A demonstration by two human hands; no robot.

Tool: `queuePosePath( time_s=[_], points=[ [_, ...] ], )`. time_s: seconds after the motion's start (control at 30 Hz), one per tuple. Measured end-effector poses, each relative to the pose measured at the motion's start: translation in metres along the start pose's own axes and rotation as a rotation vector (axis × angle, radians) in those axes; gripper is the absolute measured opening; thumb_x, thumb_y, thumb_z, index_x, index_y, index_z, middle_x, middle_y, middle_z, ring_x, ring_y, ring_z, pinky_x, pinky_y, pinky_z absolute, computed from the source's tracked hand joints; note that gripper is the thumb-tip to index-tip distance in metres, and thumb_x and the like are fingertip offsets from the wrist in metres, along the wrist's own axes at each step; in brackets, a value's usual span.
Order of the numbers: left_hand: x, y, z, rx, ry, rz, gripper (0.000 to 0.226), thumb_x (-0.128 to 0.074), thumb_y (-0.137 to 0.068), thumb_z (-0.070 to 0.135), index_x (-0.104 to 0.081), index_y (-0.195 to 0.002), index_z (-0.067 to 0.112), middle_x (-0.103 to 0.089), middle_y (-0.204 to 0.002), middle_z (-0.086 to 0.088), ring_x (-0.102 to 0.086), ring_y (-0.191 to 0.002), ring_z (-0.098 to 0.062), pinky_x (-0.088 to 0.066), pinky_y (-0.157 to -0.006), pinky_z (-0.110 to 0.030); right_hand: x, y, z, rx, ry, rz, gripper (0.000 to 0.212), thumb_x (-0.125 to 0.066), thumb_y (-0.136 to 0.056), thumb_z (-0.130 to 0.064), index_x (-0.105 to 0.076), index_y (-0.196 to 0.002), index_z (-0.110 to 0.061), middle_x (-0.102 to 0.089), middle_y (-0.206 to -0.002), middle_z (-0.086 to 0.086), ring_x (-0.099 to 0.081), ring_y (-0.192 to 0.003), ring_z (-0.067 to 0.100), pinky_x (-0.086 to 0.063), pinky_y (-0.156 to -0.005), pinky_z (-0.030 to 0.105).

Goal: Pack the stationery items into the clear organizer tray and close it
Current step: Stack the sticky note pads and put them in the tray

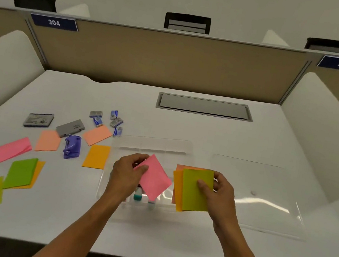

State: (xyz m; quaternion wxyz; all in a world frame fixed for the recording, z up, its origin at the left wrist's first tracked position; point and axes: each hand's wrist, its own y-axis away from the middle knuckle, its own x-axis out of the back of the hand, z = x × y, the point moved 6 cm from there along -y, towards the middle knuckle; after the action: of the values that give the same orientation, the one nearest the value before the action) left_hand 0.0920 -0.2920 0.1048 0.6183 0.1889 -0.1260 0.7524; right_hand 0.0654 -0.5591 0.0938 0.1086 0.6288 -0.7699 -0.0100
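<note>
At frame centre, head view: left hand pinches a pink note pad over the clear organizer tray; right hand grips a green-topped pad stack. Risk: stack fans, sheets slip onto bench; lid lies right.

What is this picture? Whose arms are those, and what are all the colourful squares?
There is no machine here. A person wears a camera on the head, so you look down at their own two arms over a white table. The left hand pinches a pink square paper pad. The right hand holds a small stack of green and orange paper pads. Under the hands sits a clear plastic organizer tray, and its clear flat lid lies to the right. On the left lie more coloured pads, a purple hole punch and small staple boxes.
</note>
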Motion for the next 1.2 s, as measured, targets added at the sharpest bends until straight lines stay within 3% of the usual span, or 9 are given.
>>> queuePosePath(
  time_s=[0.13,0.5,0.67,0.9,1.07,1.2],
  points=[
    [-0.039,-0.007,0.012,-0.045,-0.037,-0.095,0.032,-0.063,-0.09,0.01,-0.065,-0.121,0.017,-0.066,-0.113,0.003,-0.059,-0.095,-0.007,-0.045,-0.081,-0.02,0.029,0.007,0.01,-0.021,-0.014,0.058,0.027,-0.069,-0.089,-0.028,-0.058,-0.114,-0.027,-0.068,-0.108,-0.003,-0.066,-0.097,0.016,-0.054,-0.07,0.03],
    [-0.108,-0.021,0.011,-0.118,-0.288,-0.323,0.033,-0.057,-0.089,0.003,-0.066,-0.119,0.013,-0.066,-0.12,-0.004,-0.06,-0.109,-0.016,-0.045,-0.101,-0.032,0.065,0.018,0.033,-0.082,-0.016,0.134,0.027,-0.068,-0.091,-0.025,-0.058,-0.115,-0.025,-0.068,-0.109,-0.002,-0.066,-0.097,0.016,-0.058,-0.076,0.034],
    [-0.116,-0.03,0.01,-0.137,-0.327,-0.316,0.032,-0.055,-0.092,0.004,-0.065,-0.121,0.014,-0.065,-0.122,-0.003,-0.058,-0.109,-0.015,-0.042,-0.093,-0.023,0.064,0.015,0.032,-0.082,-0.035,0.129,0.023,-0.068,-0.091,-0.027,-0.058,-0.112,-0.03,-0.067,-0.108,-0.005,-0.066,-0.095,0.014,-0.055,-0.069,0.026],
    [-0.131,-0.024,-0.004,-0.143,-0.422,-0.401,0.031,-0.051,-0.095,0.009,-0.062,-0.124,0.015,-0.063,-0.126,-0.005,-0.058,-0.11,-0.016,-0.042,-0.09,-0.022,0.058,0.005,0.029,-0.073,-0.021,0.117,0.021,-0.067,-0.091,-0.026,-0.058,-0.11,-0.029,-0.068,-0.106,-0.005,-0.066,-0.093,0.011,-0.051,-0.063,0.019],
    [-0.131,-0.02,-0.007,-0.168,-0.469,-0.365,0.032,-0.049,-0.098,0.009,-0.06,-0.127,0.015,-0.059,-0.132,-0.005,-0.054,-0.119,-0.019,-0.043,-0.1,-0.03,0.048,-0.004,0.031,-0.079,0.021,0.101,0.024,-0.067,-0.091,-0.025,-0.058,-0.113,-0.027,-0.065,-0.107,-0.005,-0.064,-0.096,0.013,-0.055,-0.073,0.029],
    [-0.118,-0.022,-0.002,-0.215,-0.396,-0.259,0.032,-0.056,-0.092,0.003,-0.064,-0.12,0.016,-0.064,-0.124,-0.001,-0.057,-0.114,-0.013,-0.039,-0.098,-0.022,0.038,-0.012,0.032,-0.062,0.079,0.109,0.022,-0.064,-0.092,-0.02,-0.059,-0.113,-0.025,-0.065,-0.106,-0.005,-0.063,-0.096,0.014,-0.055,-0.08,0.034]
  ],
)
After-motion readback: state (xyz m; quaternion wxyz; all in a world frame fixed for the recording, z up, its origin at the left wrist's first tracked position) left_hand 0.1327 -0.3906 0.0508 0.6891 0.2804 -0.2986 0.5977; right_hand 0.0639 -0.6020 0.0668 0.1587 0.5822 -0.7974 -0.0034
